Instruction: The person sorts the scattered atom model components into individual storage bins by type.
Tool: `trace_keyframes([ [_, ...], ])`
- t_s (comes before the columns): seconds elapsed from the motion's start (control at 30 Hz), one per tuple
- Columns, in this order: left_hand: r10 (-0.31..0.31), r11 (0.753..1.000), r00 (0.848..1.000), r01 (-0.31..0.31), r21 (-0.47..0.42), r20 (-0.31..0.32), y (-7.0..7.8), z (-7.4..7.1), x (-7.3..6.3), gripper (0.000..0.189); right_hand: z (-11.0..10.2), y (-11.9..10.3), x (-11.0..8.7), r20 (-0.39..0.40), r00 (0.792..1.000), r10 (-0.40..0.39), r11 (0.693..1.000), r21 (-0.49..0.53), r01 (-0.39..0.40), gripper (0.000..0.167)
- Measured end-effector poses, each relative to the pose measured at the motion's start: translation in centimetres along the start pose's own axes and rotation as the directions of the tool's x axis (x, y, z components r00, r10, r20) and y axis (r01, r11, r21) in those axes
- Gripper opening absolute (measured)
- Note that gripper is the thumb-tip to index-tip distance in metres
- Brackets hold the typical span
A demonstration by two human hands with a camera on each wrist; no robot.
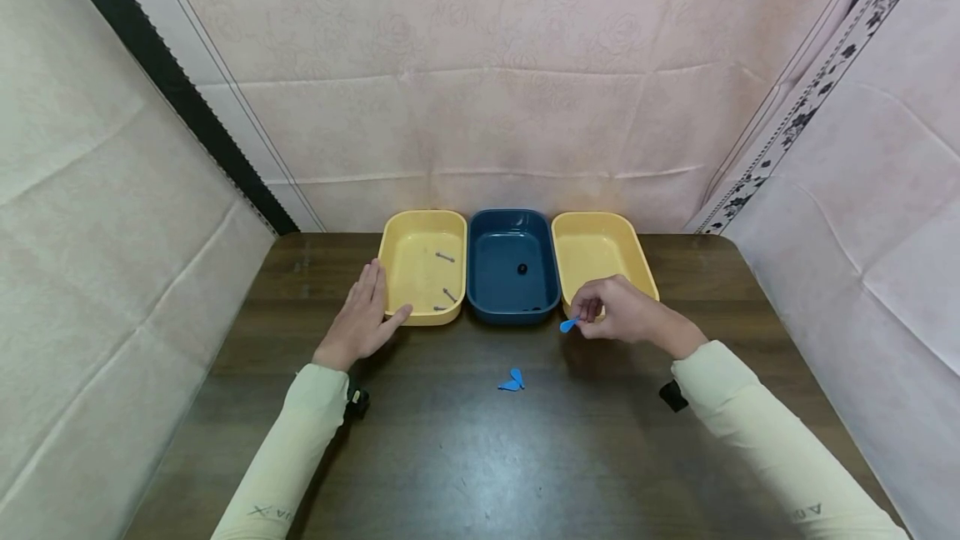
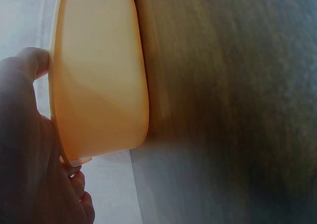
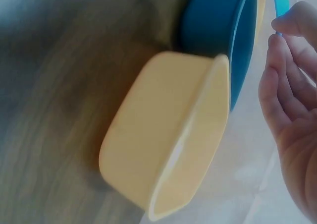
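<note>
My right hand (image 1: 618,309) pinches a small blue drop-shaped piece (image 1: 568,325) between thumb and fingertips, over the near edge of the right yellow bin (image 1: 592,236). In the right wrist view the blue piece (image 3: 281,5) sticks up past the thumb. My left hand (image 1: 362,319) rests along the left yellow bin (image 1: 420,227), its fingers straight along the outer side and the thumb at the near rim. The left wrist view shows the thumb (image 2: 35,63) touching that rim. Two more blue drop-shaped pieces (image 1: 512,382) lie together on the table.
Between the yellow bins stands a dark blue bin (image 1: 510,227) holding small black items (image 1: 522,269). Several small grey pieces (image 1: 446,257) lie in the left yellow bin. All three bins stand in a row at the back of the wooden table (image 1: 450,457), before a cloth backdrop.
</note>
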State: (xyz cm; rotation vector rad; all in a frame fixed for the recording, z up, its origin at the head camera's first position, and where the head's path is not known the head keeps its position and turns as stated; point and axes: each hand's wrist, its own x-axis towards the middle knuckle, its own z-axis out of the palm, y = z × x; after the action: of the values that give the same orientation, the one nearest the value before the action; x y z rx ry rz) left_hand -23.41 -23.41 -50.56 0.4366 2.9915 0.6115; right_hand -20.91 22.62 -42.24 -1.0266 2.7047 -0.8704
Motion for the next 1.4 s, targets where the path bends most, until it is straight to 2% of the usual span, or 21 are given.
trace_keyframes([
  [0.17, 0.002, 1.000, 1.000, -0.002, -0.002, -0.003, 0.1, 0.0, 0.0, 0.102, -1.1, 1.1, -0.3, -0.038, 0.999, 0.038, 0.999, 0.008, -0.038, 0.013],
  [0.3, 0.007, 1.000, 1.000, -0.007, 0.000, -0.004, 0.3, 0.0, -0.1, 0.102, -1.8, 2.0, -0.5, -0.063, 0.992, 0.109, 0.994, 0.006, -0.109, 0.013],
  [0.6, 0.007, 1.000, 1.000, -0.007, 0.007, -0.004, 0.0, 0.0, 0.0, 0.103, -2.4, 4.9, -0.6, -0.149, 0.970, 0.192, 0.975, -0.088, -0.206, 0.008],
  [0.87, 0.009, 1.000, 1.000, -0.009, 0.000, -0.013, 0.0, 0.0, 0.0, 0.102, -2.2, 6.5, -0.7, -0.240, 0.944, 0.227, 0.950, -0.158, -0.268, 0.004],
  [1.07, 0.003, 1.000, 1.000, -0.003, 0.005, 0.003, 0.1, 0.0, 0.0, 0.102, -2.3, 6.3, -1.1, -0.259, 0.943, 0.207, 0.953, -0.166, -0.255, 0.013],
  [1.4, 0.016, 1.000, 1.000, -0.016, -0.006, -0.020, 0.2, -0.2, -0.2, 0.101, -1.1, 3.1, -1.4, -0.173, 0.976, 0.129, 0.980, -0.125, -0.152, 0.023],
])
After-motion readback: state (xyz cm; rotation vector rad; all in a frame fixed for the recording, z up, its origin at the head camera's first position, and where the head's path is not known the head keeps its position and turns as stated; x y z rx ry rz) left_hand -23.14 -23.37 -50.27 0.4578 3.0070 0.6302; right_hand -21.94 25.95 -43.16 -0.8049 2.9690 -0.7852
